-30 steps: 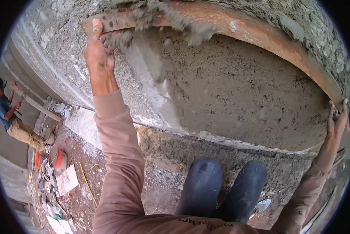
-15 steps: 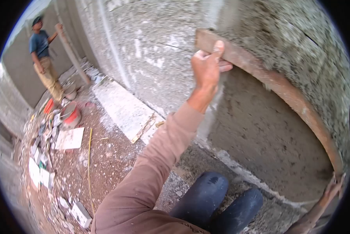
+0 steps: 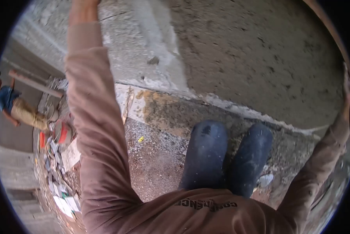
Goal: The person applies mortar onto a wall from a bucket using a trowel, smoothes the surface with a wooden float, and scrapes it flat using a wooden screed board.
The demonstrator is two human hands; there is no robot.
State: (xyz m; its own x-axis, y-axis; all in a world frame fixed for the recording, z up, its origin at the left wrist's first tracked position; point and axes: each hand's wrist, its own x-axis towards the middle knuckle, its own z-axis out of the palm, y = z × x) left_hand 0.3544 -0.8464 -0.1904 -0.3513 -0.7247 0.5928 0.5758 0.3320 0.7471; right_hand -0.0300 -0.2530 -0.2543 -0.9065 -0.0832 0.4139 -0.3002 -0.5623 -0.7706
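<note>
A long wooden board (image 3: 331, 23) shows along the upper right rim of the head view, its other end out of frame. Against its lower end is my right hand (image 3: 346, 89), seen edge-on and closed on it. My left arm reaches up past the top edge; only the wrist end of my left hand (image 3: 84, 9) shows, its fingers cut off. Between my arms lies a patch of wet grey plaster (image 3: 257, 58) on the wall, with a smoother pale strip (image 3: 163, 43) at its left side.
Below the plaster runs a rough ledge (image 3: 237, 107) at the wall's foot. My dark boots (image 3: 204, 152) stand on gravelly ground. At left, another person (image 3: 17, 103) holds a wooden plank (image 3: 34, 82) near a red-and-grey bucket (image 3: 62, 132) and scattered debris (image 3: 63, 195).
My view has tilted down and turned. My left hand, seen gripping the board's upper end before, has gone mostly past the top edge. My right hand stays at the board's other end.
</note>
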